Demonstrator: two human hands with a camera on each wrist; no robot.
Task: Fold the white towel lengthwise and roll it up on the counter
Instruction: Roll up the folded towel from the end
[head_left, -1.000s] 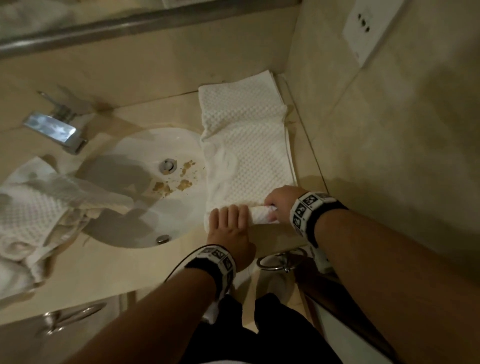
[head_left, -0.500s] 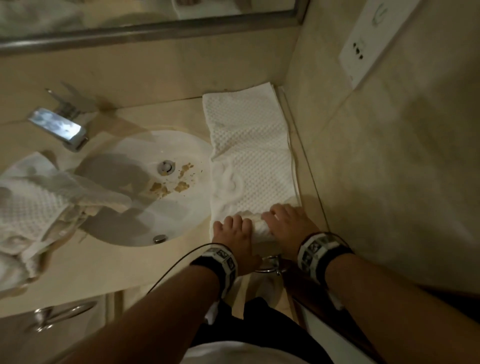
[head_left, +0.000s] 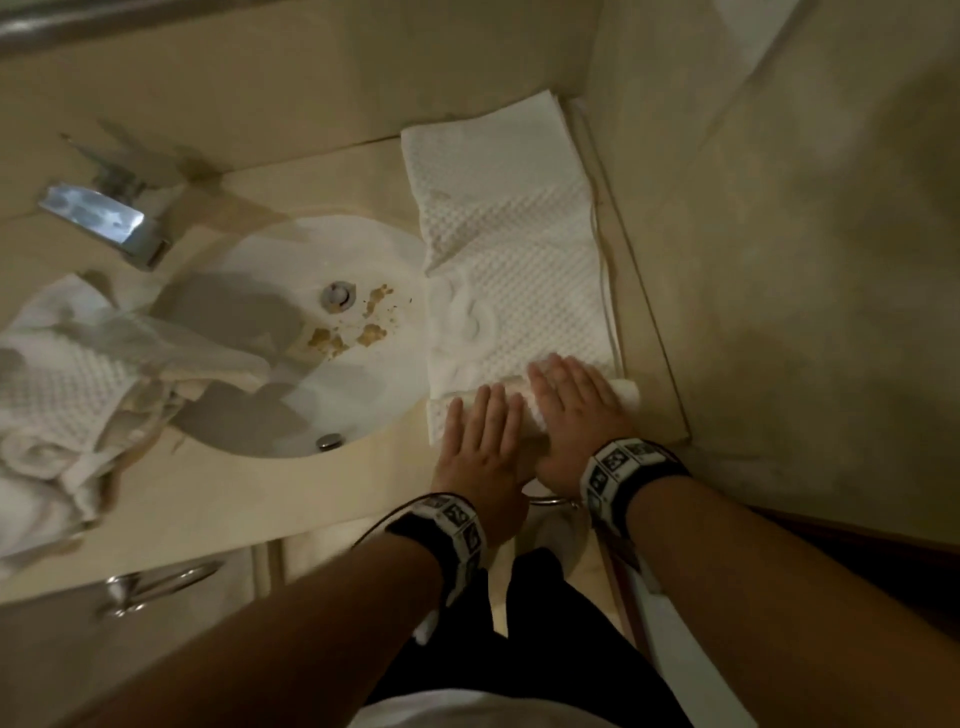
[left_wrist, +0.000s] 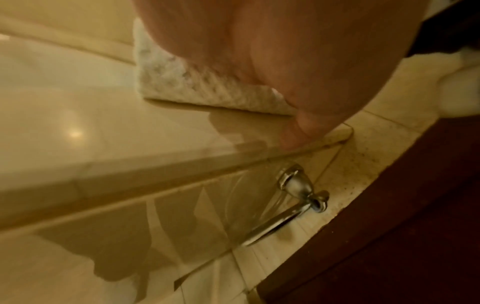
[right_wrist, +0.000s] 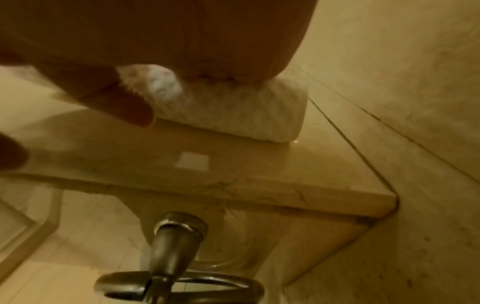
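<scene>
A white waffle-weave towel, folded into a long strip, lies on the beige counter between the sink and the right wall. Its near end is rolled into a short roll. My left hand lies flat with straight fingers on the roll's left part. Beside it, my right hand presses flat on the right part. The left wrist view shows my palm on the towel's near edge. In the right wrist view the roll's right end sticks out under my palm.
A white sink with brown crumbs near its drain sits left of the towel, below a chrome tap. More crumpled white towels lie at the far left. A tiled wall borders the counter on the right. A chrome towel ring hangs under the counter's front edge.
The fingers of both hands have gone from curled at the towel's near end to flat on top of it. The roll has grown and moved a little away from me.
</scene>
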